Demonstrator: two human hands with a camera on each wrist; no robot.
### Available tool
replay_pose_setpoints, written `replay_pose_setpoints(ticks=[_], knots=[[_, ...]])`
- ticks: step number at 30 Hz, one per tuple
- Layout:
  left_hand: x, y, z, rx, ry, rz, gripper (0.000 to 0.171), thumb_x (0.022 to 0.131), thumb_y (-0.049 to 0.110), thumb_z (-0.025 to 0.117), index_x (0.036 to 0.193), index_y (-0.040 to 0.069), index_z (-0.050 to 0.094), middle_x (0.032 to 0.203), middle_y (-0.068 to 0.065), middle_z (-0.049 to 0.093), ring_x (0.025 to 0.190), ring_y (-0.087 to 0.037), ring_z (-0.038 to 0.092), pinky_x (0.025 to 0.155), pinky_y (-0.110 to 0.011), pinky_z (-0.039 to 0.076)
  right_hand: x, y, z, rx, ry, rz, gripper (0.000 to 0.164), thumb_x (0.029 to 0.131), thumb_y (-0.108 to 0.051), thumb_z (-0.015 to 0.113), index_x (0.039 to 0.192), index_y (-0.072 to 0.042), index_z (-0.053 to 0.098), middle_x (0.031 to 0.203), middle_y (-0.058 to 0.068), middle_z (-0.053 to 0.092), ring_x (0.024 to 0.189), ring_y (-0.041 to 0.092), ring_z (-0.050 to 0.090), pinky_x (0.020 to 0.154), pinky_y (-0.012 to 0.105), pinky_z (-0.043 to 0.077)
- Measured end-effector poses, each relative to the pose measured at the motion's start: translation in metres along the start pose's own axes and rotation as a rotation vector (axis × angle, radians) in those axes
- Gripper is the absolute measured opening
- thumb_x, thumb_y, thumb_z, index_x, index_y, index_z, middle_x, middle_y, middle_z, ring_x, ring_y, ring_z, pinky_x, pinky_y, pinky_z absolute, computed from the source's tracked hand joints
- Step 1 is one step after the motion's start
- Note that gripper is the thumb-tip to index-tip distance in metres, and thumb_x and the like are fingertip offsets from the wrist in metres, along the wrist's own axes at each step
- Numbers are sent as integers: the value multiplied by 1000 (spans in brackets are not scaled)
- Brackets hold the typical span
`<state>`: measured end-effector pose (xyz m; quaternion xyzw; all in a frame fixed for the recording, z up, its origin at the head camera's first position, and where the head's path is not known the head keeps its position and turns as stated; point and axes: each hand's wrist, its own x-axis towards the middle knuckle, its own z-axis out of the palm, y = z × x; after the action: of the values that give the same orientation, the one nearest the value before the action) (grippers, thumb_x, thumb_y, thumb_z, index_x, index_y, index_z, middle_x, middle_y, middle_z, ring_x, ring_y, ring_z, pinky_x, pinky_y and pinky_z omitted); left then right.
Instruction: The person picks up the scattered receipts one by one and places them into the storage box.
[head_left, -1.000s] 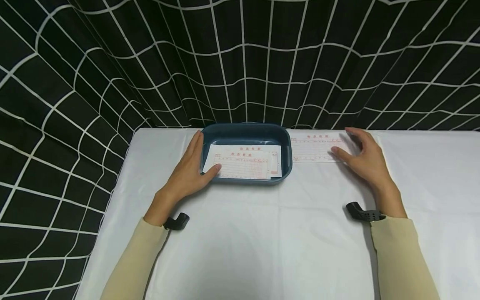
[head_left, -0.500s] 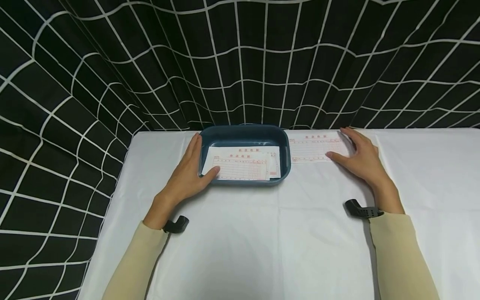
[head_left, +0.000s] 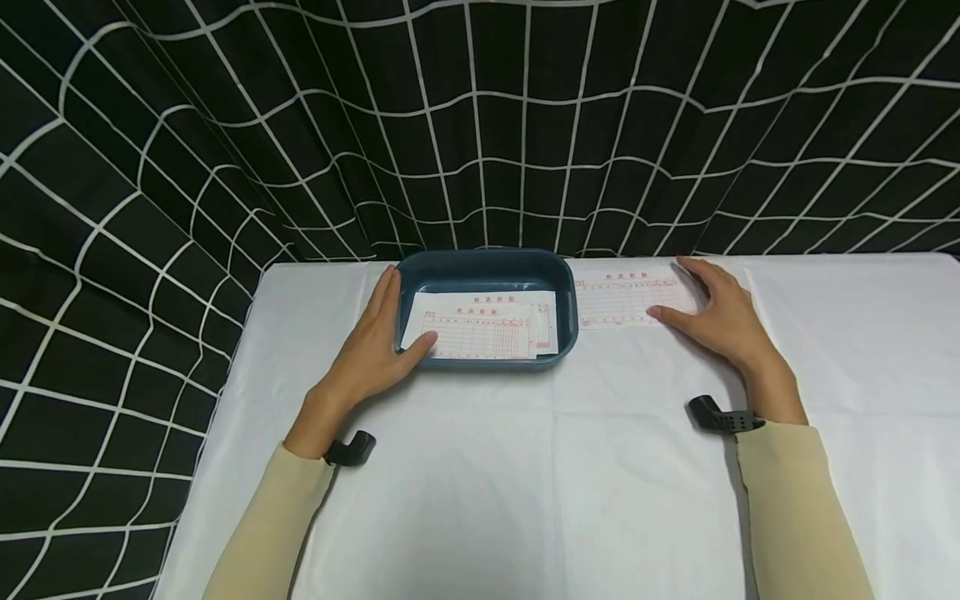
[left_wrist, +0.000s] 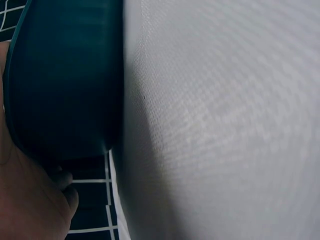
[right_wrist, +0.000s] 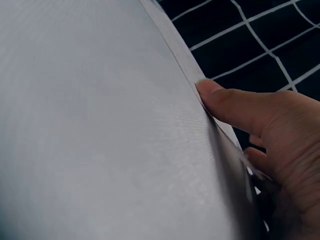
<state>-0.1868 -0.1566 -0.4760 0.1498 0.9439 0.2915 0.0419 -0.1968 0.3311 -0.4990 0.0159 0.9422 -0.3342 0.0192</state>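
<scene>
In the head view, a dark blue plastic tray (head_left: 566,308) stands at the table's back edge with white receipt slips (head_left: 480,333) printed in red inside it. My left hand (head_left: 367,346) holds its left end: the thumb reaches over the front rim and the fingers lie along the outer side. The left wrist view shows the fingers bent behind the tray wall (left_wrist: 65,80). To the right of the tray lies another receipt slip (head_left: 615,302). My right hand (head_left: 723,325) holds its right end, thumb at the front edge (right_wrist: 212,95) and fingers toward the back, partly hidden.
A white cloth (head_left: 555,483) covers the table. Black curtains with a white grid (head_left: 510,125) hang behind it and on the left. Dark wrist bands with cameras (head_left: 723,417) sit on both wrists.
The whole head view has shifted a little, with tray, slips and hands slightly farther left in the picture. Both hands keep their places on the tray and the slip.
</scene>
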Motion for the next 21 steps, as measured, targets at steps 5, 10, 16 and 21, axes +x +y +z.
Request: replay_pose_setpoints(ticks=[5, 10, 16, 21], knots=[[1, -1, 0, 0, -4, 0, 106, 98, 52, 66, 172, 11, 2, 181, -7, -1, 168, -31, 14, 133, -57, 23, -1, -5, -5, -103, -79, -21, 94, 92, -44, 80, 164, -4, 34, 170, 29, 30, 159, 54, 23, 125, 73, 21], [1, -2, 0, -5, -1, 6, 106, 98, 52, 66, 171, 11, 3, 181, -7, 0, 168, -31, 14, 133, -56, 23, -2, -11, -7, -146, -115, -42, 94, 96, -43, 76, 164, 2, 29, 175, 28, 17, 163, 51, 12, 127, 72, 15], [1, -2, 0, -5, -2, 4, 105, 98, 52, 66, 171, 9, 4, 181, -8, 0, 168, -31, 14, 133, -56, 22, -3, -14, -6, -108, -101, -35, 95, 95, -38, 78, 166, -1, 28, 170, 32, 27, 157, 55, 24, 126, 71, 22], [1, -3, 0, 1, -2, 7, 105, 98, 52, 66, 171, 8, 4, 181, -8, 0, 168, -31, 14, 134, -55, 22, -4, -13, -7, -97, -90, -31, 96, 94, -40, 80, 166, -3, 29, 167, 34, 32, 154, 56, 29, 124, 72, 25]])
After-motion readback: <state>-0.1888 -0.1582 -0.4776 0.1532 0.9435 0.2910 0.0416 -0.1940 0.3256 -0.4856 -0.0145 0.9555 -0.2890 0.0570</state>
